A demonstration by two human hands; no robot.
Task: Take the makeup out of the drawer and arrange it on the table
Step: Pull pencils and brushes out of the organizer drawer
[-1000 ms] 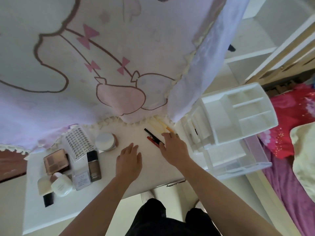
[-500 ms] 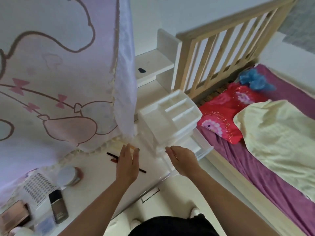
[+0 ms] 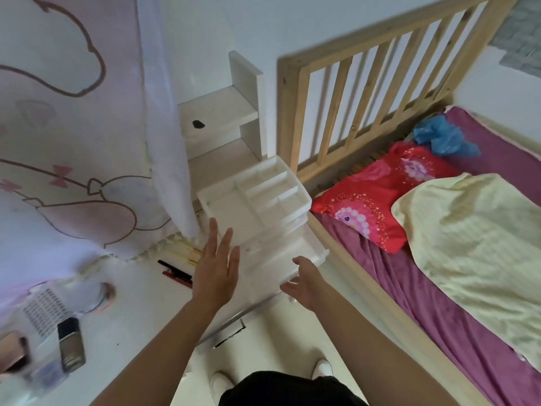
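Since a second ago the view swings away from the left end of the white table, so the powder compact and cream jars drop out and only the foundation bottle and the lash card remain at the lower left, while the wooden bed rail and red pillow come in. The left hand lifts off the tabletop and now reaches, fingers spread, toward the white drawer organizer. The right hand leaves the pencils and now hovers open, palm inward, at the front edge of the pulled-out bottom drawer.
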